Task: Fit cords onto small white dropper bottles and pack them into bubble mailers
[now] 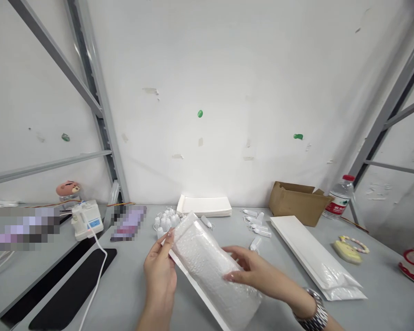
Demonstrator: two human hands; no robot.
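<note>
A white bubble mailer [210, 259], plump in its middle, is held tilted above the grey table. My left hand [162, 266] pinches its upper left edge, thumb on the face turned toward me. Across the mailer's right side lies my right hand [251, 271], thumb on the bubbled face and fingers bent at the edge; a metal watch [312, 310] is on that wrist. Just beyond my left hand stands a cluster of small white capped bottles [167, 219]. More small bottles [260, 230] lie on their sides past my right hand. What fills the mailer is hidden.
Flat white mailers [207, 207] are stacked by the wall. A filled white mailer [317, 257] lies right, near an open cardboard box [295, 204], a water bottle [341, 197] and a yellow pouch [347, 250]. Left are a black mat [76, 289], a power strip [87, 219] and a cable.
</note>
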